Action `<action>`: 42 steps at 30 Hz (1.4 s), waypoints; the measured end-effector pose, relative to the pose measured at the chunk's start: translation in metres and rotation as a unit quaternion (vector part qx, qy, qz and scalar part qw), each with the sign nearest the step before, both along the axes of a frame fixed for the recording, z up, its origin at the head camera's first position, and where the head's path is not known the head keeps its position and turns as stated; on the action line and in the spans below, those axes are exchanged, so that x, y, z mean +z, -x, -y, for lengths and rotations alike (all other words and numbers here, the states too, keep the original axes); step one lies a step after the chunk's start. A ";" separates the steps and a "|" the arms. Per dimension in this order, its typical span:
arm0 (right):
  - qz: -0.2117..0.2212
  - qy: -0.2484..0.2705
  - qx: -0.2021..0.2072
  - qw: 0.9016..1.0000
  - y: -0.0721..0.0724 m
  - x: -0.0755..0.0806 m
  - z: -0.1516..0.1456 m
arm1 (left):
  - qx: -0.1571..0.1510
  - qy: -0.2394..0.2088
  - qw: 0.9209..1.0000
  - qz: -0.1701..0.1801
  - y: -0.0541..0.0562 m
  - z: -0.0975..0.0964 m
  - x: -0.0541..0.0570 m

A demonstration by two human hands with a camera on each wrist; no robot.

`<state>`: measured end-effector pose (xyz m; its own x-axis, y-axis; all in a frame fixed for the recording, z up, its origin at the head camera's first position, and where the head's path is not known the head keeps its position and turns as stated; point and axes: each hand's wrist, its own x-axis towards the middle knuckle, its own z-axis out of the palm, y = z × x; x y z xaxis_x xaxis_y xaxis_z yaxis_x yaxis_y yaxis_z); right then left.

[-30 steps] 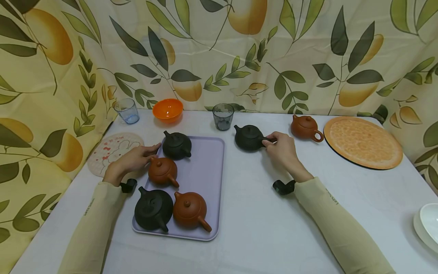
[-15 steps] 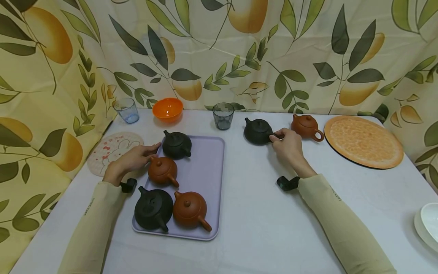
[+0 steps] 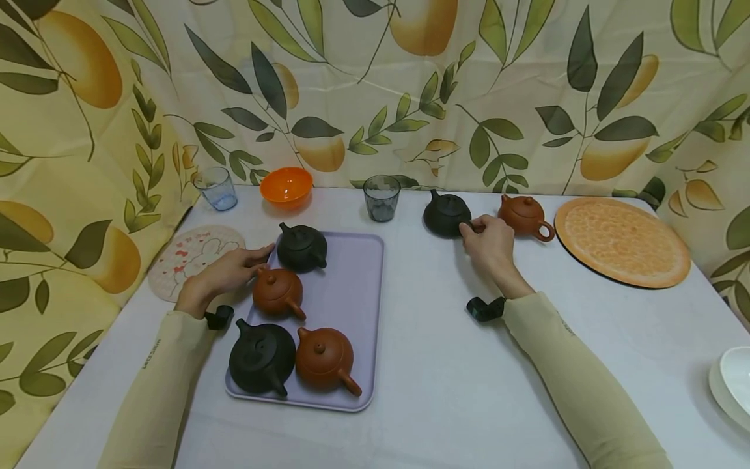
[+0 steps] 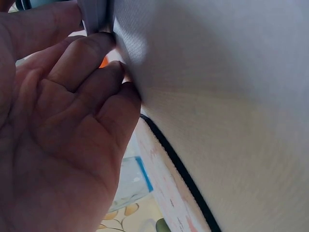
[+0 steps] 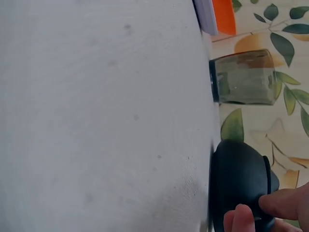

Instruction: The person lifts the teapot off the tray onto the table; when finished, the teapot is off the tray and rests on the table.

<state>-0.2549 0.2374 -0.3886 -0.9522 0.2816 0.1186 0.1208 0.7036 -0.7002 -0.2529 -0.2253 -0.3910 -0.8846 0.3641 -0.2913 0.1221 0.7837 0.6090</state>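
In the head view my left hand (image 3: pixel 225 281) is at the left rim of the lavender tray (image 3: pixel 354 293); the left wrist view shows thumb and fingers pinching the tray's edge (image 4: pixel 94 14). On the tray are two black teapots, one at the back (image 3: pixel 301 249) and one at the front (image 3: pixel 262 358), and two brown teapots (image 3: pixel 277 292), (image 3: pixel 324 358). My right hand (image 3: pixel 491 251) holds the handle of another black teapot (image 3: pixel 446 213) at the back of the table, its spout pointing away. The handle is mostly hidden by my fingers. Just right of that hand stands a brown teapot (image 3: pixel 523 216).
Along the back edge stand a blue-tinted glass (image 3: pixel 217 189), an orange bowl (image 3: pixel 287 187) and a grey glass (image 3: pixel 382 198). A round rabbit-print mat (image 3: pixel 187 257) lies left, a round tan mat (image 3: pixel 621 242) right. A white bowl (image 3: pixel 732 387) sits at the right edge.
My right hand has moved the black teapot right and back, close to the brown teapot, and its spout has turned from left to away. My left hand has stayed at the tray.
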 end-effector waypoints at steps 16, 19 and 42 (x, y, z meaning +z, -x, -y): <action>0.010 0.024 0.004 1.000 0.003 0.003 -0.001 | 0.000 -0.006 1.000 0.002 0.000 0.000 -0.001; 0.019 0.029 0.009 0.999 0.004 0.004 -0.001 | 0.001 -0.007 1.000 0.004 0.000 0.000 -0.001; 0.081 -0.017 0.056 0.995 -0.011 0.032 0.000 | 0.005 -0.021 1.000 -0.002 0.000 0.002 -0.001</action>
